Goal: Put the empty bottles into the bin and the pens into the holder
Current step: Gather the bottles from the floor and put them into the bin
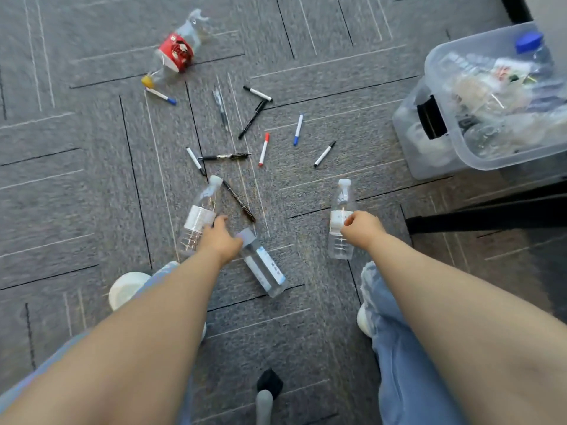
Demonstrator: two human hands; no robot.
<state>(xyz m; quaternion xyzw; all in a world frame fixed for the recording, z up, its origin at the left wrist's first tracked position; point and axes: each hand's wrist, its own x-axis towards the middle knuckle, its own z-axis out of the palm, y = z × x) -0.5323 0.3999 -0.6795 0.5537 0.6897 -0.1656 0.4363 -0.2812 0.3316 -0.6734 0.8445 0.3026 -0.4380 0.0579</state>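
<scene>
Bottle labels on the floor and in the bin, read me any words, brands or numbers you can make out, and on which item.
None can be read.
Red label on the clear plastic bottle with yellow cap: white script, too blurred.
White labels on the clear bottles in the left hand and right hand: too small.
Blue-and-white label on the lying clear bottle: blurred.
Labels in the clear plastic bin: blurred.

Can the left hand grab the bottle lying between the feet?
Probably not yet: the left hand already holds a clear bottle. The lying bottle sits right beside it, uncovered.
</scene>
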